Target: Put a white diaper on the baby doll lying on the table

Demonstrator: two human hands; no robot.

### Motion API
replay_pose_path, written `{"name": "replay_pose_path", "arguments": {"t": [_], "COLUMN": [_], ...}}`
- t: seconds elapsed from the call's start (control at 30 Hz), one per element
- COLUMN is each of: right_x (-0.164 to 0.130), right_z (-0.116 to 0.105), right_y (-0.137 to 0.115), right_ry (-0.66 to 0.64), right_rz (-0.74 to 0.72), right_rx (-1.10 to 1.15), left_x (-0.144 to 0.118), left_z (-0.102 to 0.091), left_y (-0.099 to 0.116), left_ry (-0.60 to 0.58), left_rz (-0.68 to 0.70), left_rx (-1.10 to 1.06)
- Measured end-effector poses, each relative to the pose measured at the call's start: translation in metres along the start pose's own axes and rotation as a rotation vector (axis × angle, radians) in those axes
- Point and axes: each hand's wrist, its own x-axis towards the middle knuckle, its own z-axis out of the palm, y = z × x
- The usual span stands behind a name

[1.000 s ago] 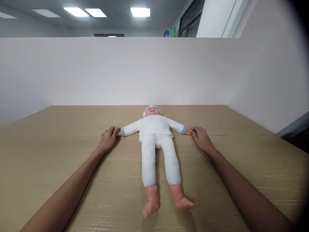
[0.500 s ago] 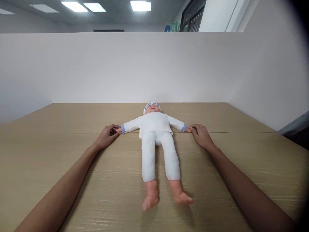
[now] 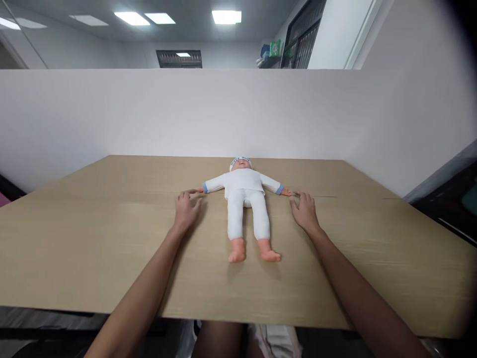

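A baby doll lies on its back on the wooden table, head toward the far wall and arms stretched out sideways. It wears a white top and trousers with blue cuffs and a white printed headband; its feet are bare. My left hand rests on the table just beside the doll's hand on the left, fingers apart and holding nothing. My right hand lies on the table near the doll's other hand, with a small gap between them. Its fingers are spread too.
The wooden table spans the view, its front edge close to my lap. A white partition rises behind it and along the right. A dark object stands past the table's right edge. Several ceiling lights shine beyond the partition.
Both hands have let go of the doll's hands and opened onto the table. The view has pulled back, so the table's front edge and my lap now show. The doll keeps its pose.
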Motion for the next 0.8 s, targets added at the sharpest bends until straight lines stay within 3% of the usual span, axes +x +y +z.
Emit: {"name": "replay_pose_path", "arguments": {"t": [0.07, 0.17, 0.2, 0.27, 0.3, 0.37, 0.43, 0.5, 0.6, 0.7, 0.8], "right_x": [-0.023, -0.086, -0.116, -0.187, -0.225, -0.300, -0.364, -0.413, -0.461, -0.486, -0.492], "right_z": [-0.023, -0.075, -0.094, -0.130, -0.144, -0.161, -0.164, -0.157, -0.144, -0.135, -0.128], "right_y": [-0.034, -0.090, -0.105, -0.125, -0.129, -0.128, -0.118, -0.108, -0.097, -0.093, -0.095], "right_ry": [-0.009, -0.040, -0.047, -0.037, -0.026, -0.080, -0.166, -0.205, -0.211, -0.340, -0.434], "right_rz": [-0.010, -0.045, -0.047, -0.080, -0.143, -0.205, -0.075, 0.145, 0.449, 0.677, 0.784], "right_rx": [0.018, 0.097, 0.132, 0.177, 0.214, 0.287, 0.298, 0.281, 0.275, 0.286, 0.316], "left_x": [-0.046, -0.150, -0.191, -0.274, -0.312, -0.378, -0.422, -0.447, -0.458, -0.455, -0.452], "left_z": [-0.013, -0.037, -0.044, -0.052, -0.053, -0.047, -0.035, -0.021, -0.004, 0.017, 0.043], "left_y": [0.040, 0.095, 0.108, 0.123, 0.125, 0.121, 0.112, 0.105, 0.102, 0.108, 0.112], "left_ry": [0.035, 0.118, 0.065, -0.152, -0.258, -0.422, -0.488, -0.534, -0.637, -0.776, -0.898], "left_rz": [0.029, 0.193, 0.279, 0.563, 0.607, 0.386, 0.049, -0.166, -0.276, -0.341, -0.469], "left_rx": [-0.065, -0.342, -0.415, -0.490, -0.494, -0.515, -0.532, -0.533, -0.531, -0.502, -0.472]}}
